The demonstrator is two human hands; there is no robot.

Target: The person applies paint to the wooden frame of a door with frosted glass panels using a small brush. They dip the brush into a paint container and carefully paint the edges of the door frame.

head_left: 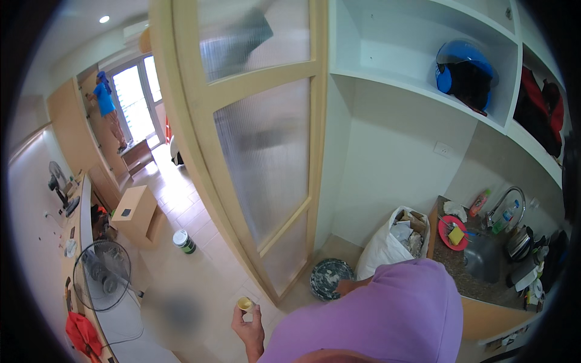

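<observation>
Beside the tiled floor's white bag (380, 253) of rubble, the left hand (249, 327) grips a small yellow cup (246, 303).

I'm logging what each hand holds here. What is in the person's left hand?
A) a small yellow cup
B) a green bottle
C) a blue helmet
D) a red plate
A: the left hand grips a small yellow cup by its base, while the blue helmet sits up on the white shelf.

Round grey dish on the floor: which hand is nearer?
Right. The right hand reaches out past the purple sleeve and touches the round grey dish; the left hand holds a small yellow cup, well left of it.
</observation>
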